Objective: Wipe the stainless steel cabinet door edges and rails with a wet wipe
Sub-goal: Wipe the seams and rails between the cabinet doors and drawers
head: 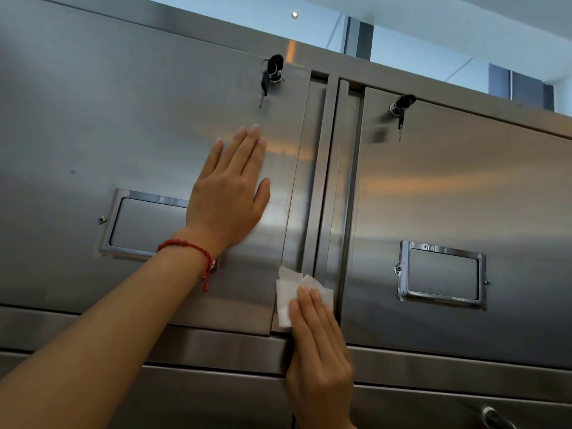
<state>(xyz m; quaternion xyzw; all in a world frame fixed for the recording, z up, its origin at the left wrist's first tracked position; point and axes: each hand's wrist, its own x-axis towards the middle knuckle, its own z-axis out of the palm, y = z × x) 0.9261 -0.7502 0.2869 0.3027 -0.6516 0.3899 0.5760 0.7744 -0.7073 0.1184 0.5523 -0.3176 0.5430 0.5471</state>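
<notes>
Head view: my right hand (320,351) presses the wet wipe (295,297) flat-fingered at the door edge (306,193) foot — rail runs upward; left hand (230,193) splayed, bracing door.

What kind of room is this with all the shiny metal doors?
Probably a workplace storage area, maybe a commercial kitchen or lab; hard to be sure. The stainless steel cabinet doors have keys in their locks and metal label holders, and ceiling shows above.

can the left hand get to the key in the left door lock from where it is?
Probably yes. The left hand lies flat on the left door, below the key, with only bare steel between. The right hand presses the wet wipe lower down, out of the way.
</notes>
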